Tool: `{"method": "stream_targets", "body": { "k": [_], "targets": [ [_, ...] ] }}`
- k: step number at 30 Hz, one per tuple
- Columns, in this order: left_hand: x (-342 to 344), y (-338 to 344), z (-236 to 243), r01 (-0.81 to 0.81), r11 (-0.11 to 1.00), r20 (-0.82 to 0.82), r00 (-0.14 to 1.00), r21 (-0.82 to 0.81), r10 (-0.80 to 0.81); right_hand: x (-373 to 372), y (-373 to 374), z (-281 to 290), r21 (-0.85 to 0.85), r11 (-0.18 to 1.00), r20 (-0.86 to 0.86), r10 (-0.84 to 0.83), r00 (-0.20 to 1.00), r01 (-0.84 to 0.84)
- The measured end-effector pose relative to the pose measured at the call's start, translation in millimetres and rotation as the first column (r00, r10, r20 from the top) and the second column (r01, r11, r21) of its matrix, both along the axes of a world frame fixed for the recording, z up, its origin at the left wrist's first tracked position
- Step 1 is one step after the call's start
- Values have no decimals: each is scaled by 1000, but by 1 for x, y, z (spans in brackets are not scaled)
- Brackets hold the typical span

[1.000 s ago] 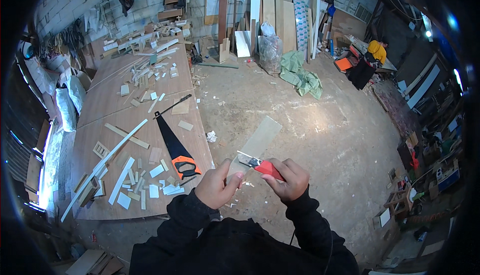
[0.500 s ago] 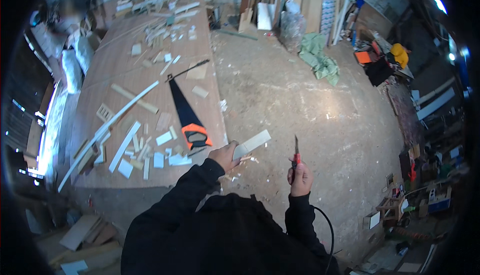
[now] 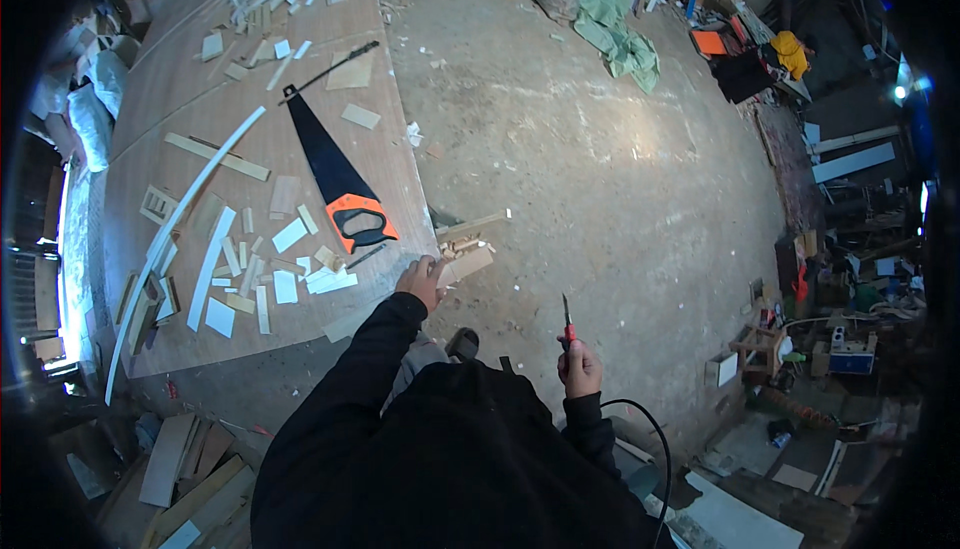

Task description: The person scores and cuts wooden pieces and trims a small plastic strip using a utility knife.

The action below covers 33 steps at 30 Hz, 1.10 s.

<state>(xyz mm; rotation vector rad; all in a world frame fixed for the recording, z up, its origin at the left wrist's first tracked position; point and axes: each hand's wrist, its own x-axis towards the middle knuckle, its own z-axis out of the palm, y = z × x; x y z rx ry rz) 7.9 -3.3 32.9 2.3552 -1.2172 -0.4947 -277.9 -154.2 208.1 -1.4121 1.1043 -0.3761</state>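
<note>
My left hand (image 3: 420, 281) is stretched out at the near right corner of the large plywood table (image 3: 180, 109) and grips one end of a short flat wood offcut (image 3: 468, 261) that sticks out past the table edge. My right hand (image 3: 578, 369) hangs lower at my side, fist closed on a red-handled utility knife (image 3: 567, 321) with its blade pointing up. A black handsaw with an orange handle (image 3: 335, 184) lies on the table just left of my left hand.
Several pale wood strips and offcuts (image 3: 250, 269) litter the table. A long thin batten (image 3: 175, 239) lies diagonally. The dusty concrete floor (image 3: 620, 179) spreads right. A green cloth (image 3: 615, 34) and stacked boards lie far off. A black cable (image 3: 650, 449) loops by my right side.
The view has swung down and left. My hands have drawn apart: the left carried the wood piece to the table corner, the right dropped to my side with the knife.
</note>
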Motion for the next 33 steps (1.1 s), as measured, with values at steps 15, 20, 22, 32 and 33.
{"method": "stream_targets", "body": {
  "k": [15,20,22,32,33],
  "targets": [
    [13,9,-27,159,967,196,973,-199,-120,80,31,-34,270,925,-243,334,911,-267],
    [16,0,-29,194,960,174,972,-200,-160,121,22,-97,-145,743,-427,548,719,-653],
    [17,3,-30,194,960,172,972,-204,-160,135,22,-112,-89,730,-475,567,673,-678],
    [21,2,-32,187,962,174,973,-199,-153,154,25,-126,-129,667,-569,556,606,-734],
    [19,2,-32,181,965,169,974,-188,-149,153,25,-125,-121,667,-570,560,601,-735]
  ]
}}
